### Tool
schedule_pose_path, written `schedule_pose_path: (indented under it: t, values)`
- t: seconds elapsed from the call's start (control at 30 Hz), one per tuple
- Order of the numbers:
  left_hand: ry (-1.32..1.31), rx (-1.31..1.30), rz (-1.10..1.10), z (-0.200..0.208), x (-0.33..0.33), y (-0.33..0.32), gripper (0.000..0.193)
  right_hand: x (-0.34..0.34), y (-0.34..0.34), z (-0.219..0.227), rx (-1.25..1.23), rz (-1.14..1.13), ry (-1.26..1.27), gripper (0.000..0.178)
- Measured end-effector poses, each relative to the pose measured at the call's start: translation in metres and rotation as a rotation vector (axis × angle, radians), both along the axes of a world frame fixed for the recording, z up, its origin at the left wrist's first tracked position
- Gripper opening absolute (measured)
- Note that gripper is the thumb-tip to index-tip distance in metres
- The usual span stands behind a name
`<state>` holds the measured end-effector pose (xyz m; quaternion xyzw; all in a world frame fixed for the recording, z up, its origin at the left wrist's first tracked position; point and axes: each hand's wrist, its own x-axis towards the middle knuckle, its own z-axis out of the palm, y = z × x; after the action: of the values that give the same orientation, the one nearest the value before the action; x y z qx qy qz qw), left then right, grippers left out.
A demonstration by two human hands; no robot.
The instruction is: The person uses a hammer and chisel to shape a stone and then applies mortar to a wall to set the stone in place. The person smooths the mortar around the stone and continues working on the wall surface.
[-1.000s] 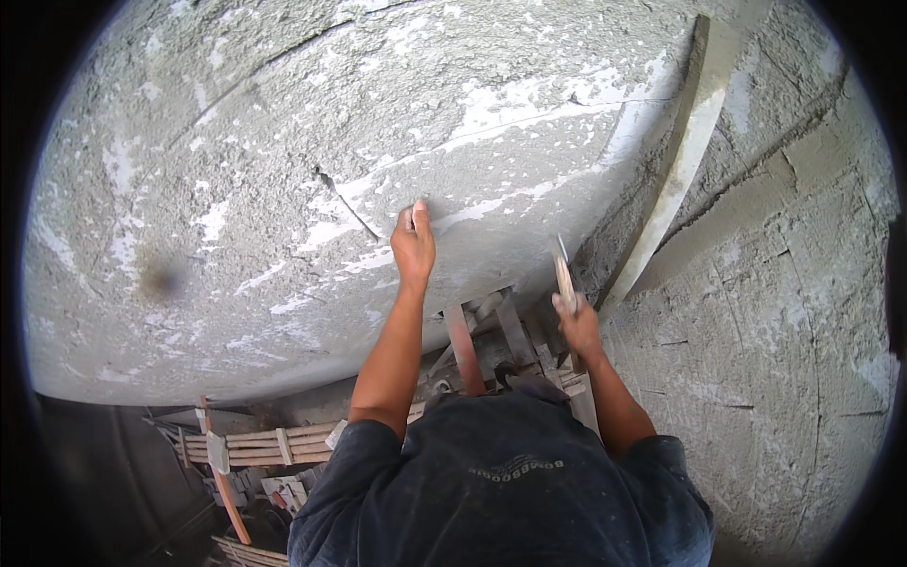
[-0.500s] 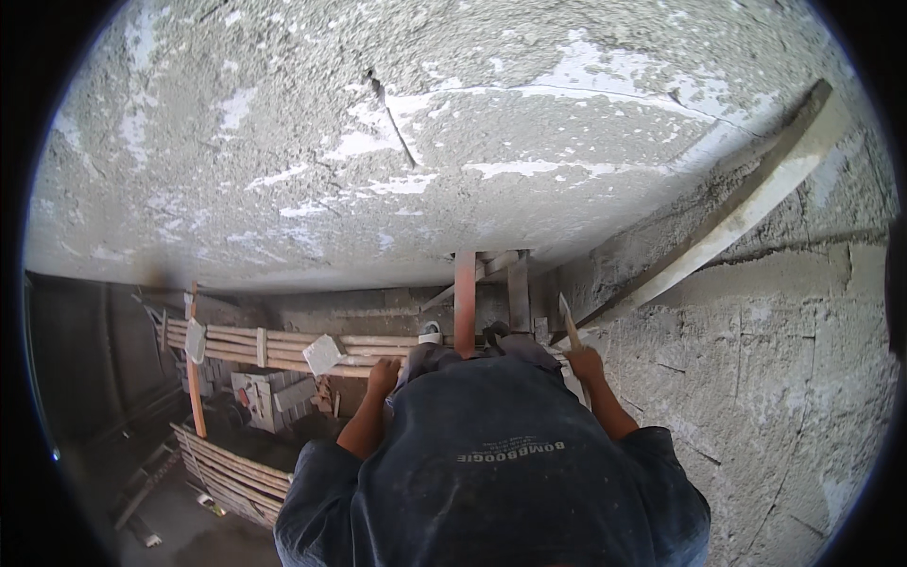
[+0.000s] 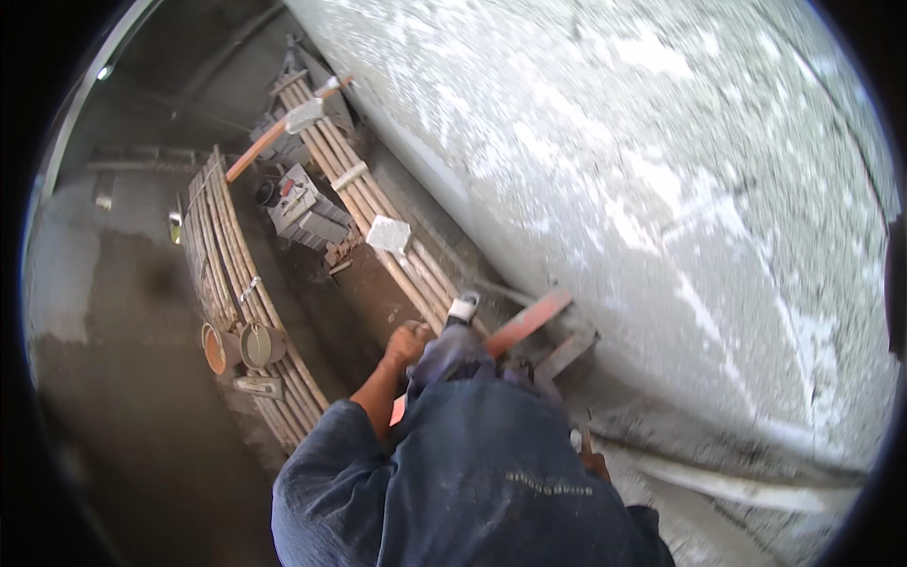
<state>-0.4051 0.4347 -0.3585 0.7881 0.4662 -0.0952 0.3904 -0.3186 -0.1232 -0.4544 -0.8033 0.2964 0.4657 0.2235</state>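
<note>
My left hand is beside my left thigh, above the near end of a row of bamboo poles. Its fingers are curled in and nothing shows in them. Past the right side of my dark shirt, part of my right hand shows, closed on a trowel. Only a small part of the trowel is visible. One of my shoes stands on the poles, which carry a whitish square board and, farther along, another pale board.
A rough plastered wall rises to the right, with a reddish beam by my legs. Lower left, a second pole platform bears two buckets and a float. Grey blocks are stacked between the platforms.
My view has turned left, so the wall lies to the right and the lower platform with buckets shows. My right hand and trowel are now mostly hidden by my body.
</note>
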Motion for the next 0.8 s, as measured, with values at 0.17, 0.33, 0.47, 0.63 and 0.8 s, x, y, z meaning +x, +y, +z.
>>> schedule_pose_path:
  t: [0.17,0.33,0.47,0.63,0.8]
  values:
    - [-0.294,-0.067,-0.146,0.017,0.084,0.004,0.042,0.115,0.061,0.028,0.096,-0.076,-0.121,0.039]
    - [-0.176,-0.023,-0.262,-0.004,0.051,0.020,0.044,0.141,0.133,0.054,0.291,0.010,-0.416,0.035]
    - [0.117,-0.054,-0.127,-0.061,-0.051,0.036,0.044,0.139,0.204,0.099,0.365,0.144,-0.389,0.033]
    - [0.481,0.014,-0.250,-0.081,-0.171,0.052,0.040,0.155,0.292,0.162,0.464,0.372,-0.485,0.032]
    - [0.507,0.076,-0.209,-0.079,-0.187,0.075,0.040,0.207,0.372,0.214,0.487,0.614,-1.114,0.037]
